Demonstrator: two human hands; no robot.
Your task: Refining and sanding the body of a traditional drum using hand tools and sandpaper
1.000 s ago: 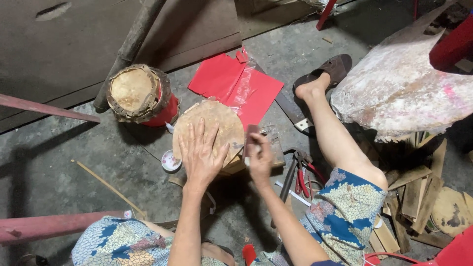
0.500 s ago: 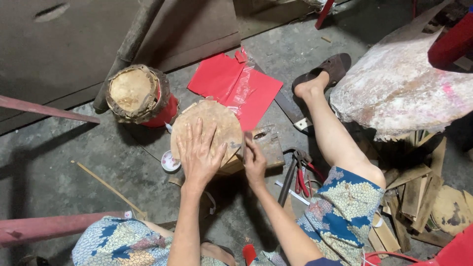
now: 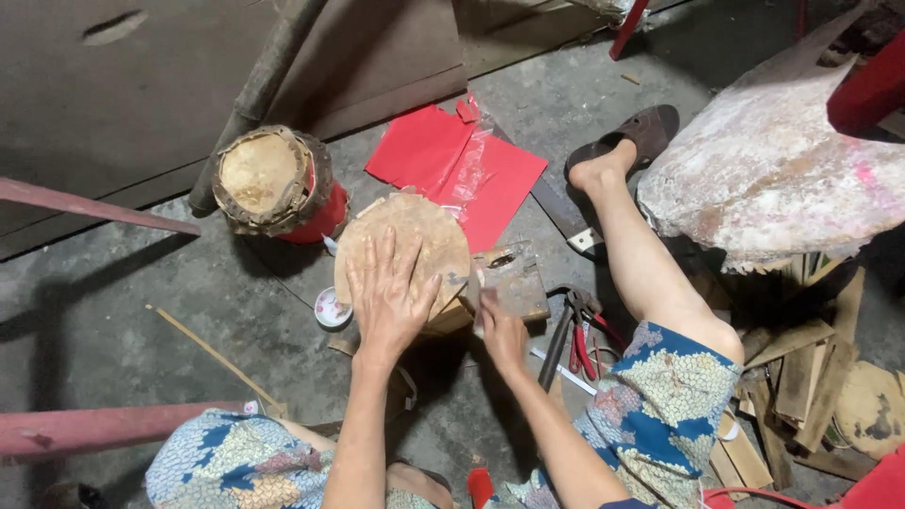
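Drum [image 3: 401, 247], mid-frame, just left of centre: round tan skin face up, on the concrete floor [image 3: 123, 283]. Left hand [image 3: 388, 300] lies flat on the skin, fingers spread wide and released, palm at the near rim. Right hand [image 3: 500, 330] at the drum's right edge, fingers curled around a small pale object; what it is cannot be made out.

Wood block [image 3: 514, 281] just right of the drum, touching the right hand's fingertips. Small round lid [image 3: 332, 309], white with red marks, on the floor at the drum's lower left. Second drum [image 3: 273, 184], red body, rough skin, upper left of the first, close beside it.

Red paper sheets [image 3: 452, 165] above the drum, a clear plastic wrapper [image 3: 471, 170] lying across them; lower edge hidden behind the drum. Pliers [image 3: 580, 335] with red handles right of the hand. Thin stick [image 3: 212, 353] lower left.

Pale stiff hide [image 3: 764, 179] at right, cut off by the frame edge. Scrap wood [image 3: 801, 368] lower right, partly under the hide. Sandalled foot [image 3: 632, 141] upper centre-right.
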